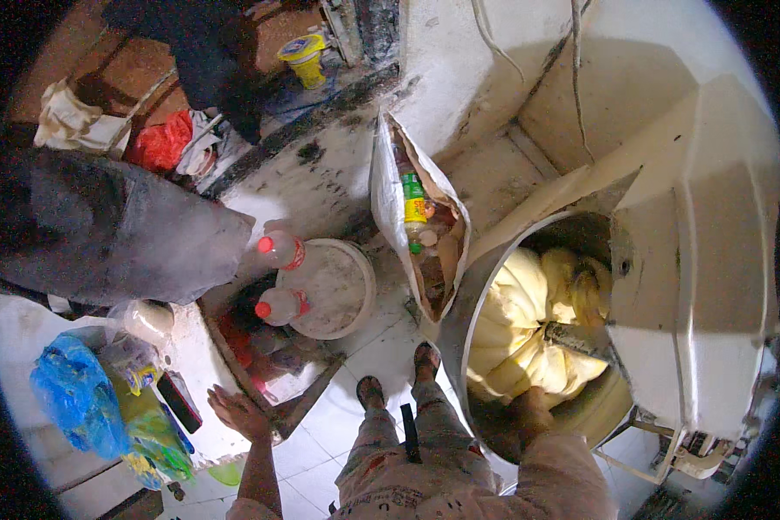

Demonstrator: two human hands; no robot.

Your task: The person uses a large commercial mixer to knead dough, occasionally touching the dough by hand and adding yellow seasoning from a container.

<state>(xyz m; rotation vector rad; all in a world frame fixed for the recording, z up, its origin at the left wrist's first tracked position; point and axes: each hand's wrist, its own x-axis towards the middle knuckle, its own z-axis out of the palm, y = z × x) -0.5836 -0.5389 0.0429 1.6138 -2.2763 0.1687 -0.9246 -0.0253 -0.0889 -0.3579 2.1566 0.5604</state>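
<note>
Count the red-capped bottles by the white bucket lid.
2: one red-capped bottle at the round white lid's upper left, another at its lower left. More may be hidden below.

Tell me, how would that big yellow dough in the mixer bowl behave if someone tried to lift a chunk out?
The dough would probably sag and stretch, since it lies in soft folds. It looks glossy, so likely sticky. It fills much of the metal bowl, so the whole mass is probably heavy. The right hand rests at the bowl's near rim; the left hand is on the counter edge.
</note>
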